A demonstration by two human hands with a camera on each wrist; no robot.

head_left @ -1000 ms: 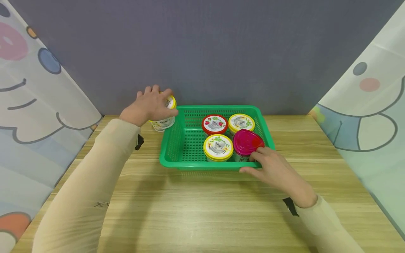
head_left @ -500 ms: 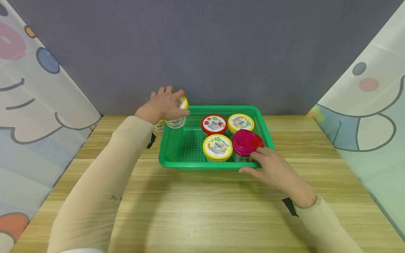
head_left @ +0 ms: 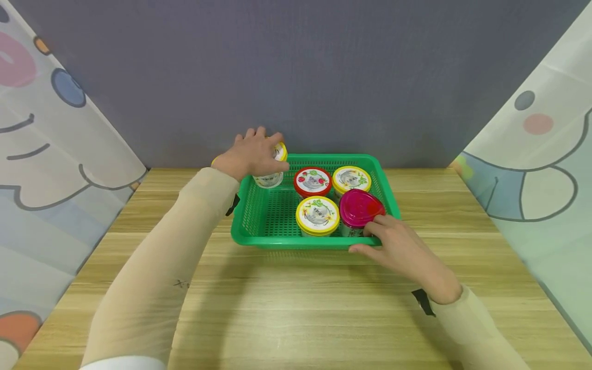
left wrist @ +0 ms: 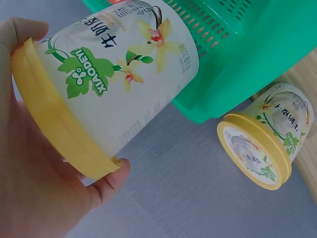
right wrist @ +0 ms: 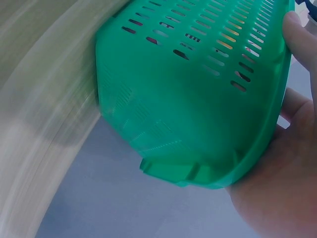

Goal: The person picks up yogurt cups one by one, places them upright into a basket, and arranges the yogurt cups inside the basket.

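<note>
My left hand (head_left: 253,154) holds an ice cream tub (head_left: 269,180) by its yellow lid, over the left part of a green plastic basket (head_left: 287,241). In the left wrist view the thumb and fingers span the lid of this tub (left wrist: 133,64), which has vanilla flowers printed on its side. At the basket's front right corner, my right hand (head_left: 400,246) grips the rim, thumb outside and fingers inside. Those fingers lie beside a tub with a pink heart-shaped lid (head_left: 361,206). A red-lidded tub (head_left: 313,181) and two yellow-lidded tubs, front (head_left: 317,215) and back (head_left: 352,179), also stand in the basket.
Another yellow-lidded tub (left wrist: 260,153) stands on the wooden table outside the basket, mostly hidden behind my left hand in the head view. A grey panel (head_left: 296,77) rises behind the basket. Printed curtains (head_left: 541,169) flank the table.
My left hand has carried the tub rightward from beside the basket to over its left part. The right hand and the basket stay almost still.
</note>
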